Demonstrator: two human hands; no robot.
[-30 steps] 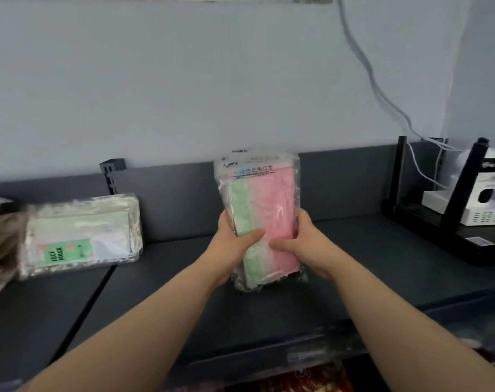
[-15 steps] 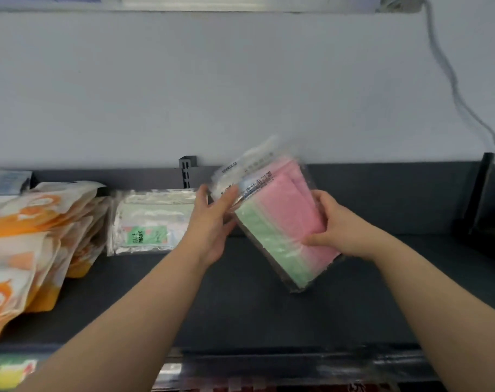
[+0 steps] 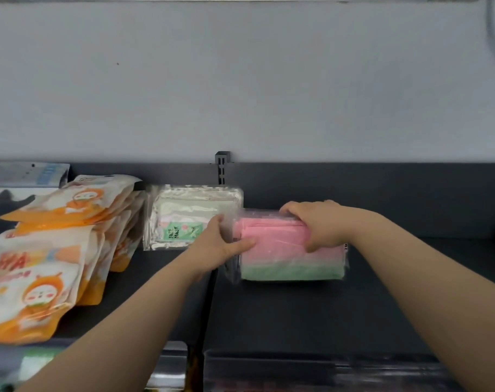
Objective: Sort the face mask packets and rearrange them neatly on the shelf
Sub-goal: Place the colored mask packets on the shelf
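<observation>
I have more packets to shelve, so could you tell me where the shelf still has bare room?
Bare shelf lies right of the pink-and-green packet held by the left hand and right hand, and along the front edge before it. The left end is crowded: orange pouches packed beside the silver packet.

I hold one pink-and-green mask packet (image 3: 291, 261) between two grips, my left grip (image 3: 218, 244) and my right grip (image 3: 317, 224). I count one silver foil packet (image 3: 184, 210) marked FACE MASK; whether more sit behind it I cannot tell. The orange-and-white pouches (image 3: 34, 278) form two leaning rows, several in each, overlapped too much for an exact count. One blue-and-white packet (image 3: 28, 174) shows at the far left. There is one slotted upright (image 3: 222, 165) and one dark shelf (image 3: 297, 315).
</observation>
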